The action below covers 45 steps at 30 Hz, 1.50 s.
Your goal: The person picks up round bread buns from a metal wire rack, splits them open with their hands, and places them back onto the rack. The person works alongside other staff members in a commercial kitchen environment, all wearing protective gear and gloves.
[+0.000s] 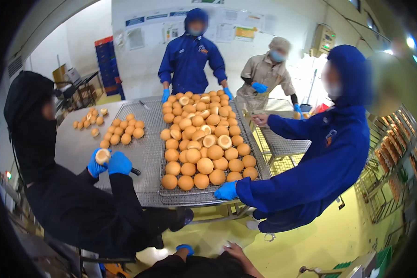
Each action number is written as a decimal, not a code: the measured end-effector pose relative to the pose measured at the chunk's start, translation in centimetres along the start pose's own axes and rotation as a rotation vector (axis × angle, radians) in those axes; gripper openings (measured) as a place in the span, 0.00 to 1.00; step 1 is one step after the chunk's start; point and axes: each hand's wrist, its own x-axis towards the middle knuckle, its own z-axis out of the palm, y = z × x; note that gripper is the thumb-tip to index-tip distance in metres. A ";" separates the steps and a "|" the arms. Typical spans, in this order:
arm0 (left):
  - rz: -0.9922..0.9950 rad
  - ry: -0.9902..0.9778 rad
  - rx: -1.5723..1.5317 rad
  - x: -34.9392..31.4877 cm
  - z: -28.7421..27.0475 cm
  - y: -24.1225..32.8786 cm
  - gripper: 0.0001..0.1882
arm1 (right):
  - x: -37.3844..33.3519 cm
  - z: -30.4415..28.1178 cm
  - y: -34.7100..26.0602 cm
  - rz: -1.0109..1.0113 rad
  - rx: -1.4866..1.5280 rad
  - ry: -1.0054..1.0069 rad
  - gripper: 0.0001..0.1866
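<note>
My left hand (185, 249), in a blue glove, shows at the lower edge close to my dark clothing; its fingers are too hidden to read. Bare, my right hand (236, 251) is a little to the right, fingers closed, with a small pale thing (228, 243) at their tips that I cannot make out. Both hands are below and apart from the metal table (146, 197). On that table, a wire rack (208, 198) bears many round golden buns (205, 166), some turned or cut with pale insides showing.
At left, a person in black (120, 199) holds a bun (103, 156) and a dark-handled knife (135, 171). Two people in blue (190, 69) (310, 153) touch the rack's far and near edges. Someone in beige (271, 76) stands behind a second wire-topped table (282, 141). Loaded trolleys (389, 157) stand right.
</note>
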 end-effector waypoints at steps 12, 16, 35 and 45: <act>-0.121 0.454 -0.488 0.2 16.9 -19.3 0.18 | -8.3 -2.0 -5.9 0.311 -0.002 0.923 0.19; -0.168 0.169 -0.415 -2.2 17.3 -19.4 0.19 | -22.5 -16.6 -19.3 -0.491 -0.550 1.443 0.18; -0.081 -0.054 -0.308 2.5 17.7 -24.5 0.25 | -24.6 0.2 -18.7 -0.738 0.084 2.070 0.10; 0.004 -0.091 -0.182 9.9 12.8 -30.7 0.25 | -7.0 29.2 5.8 0.526 -0.152 0.311 0.17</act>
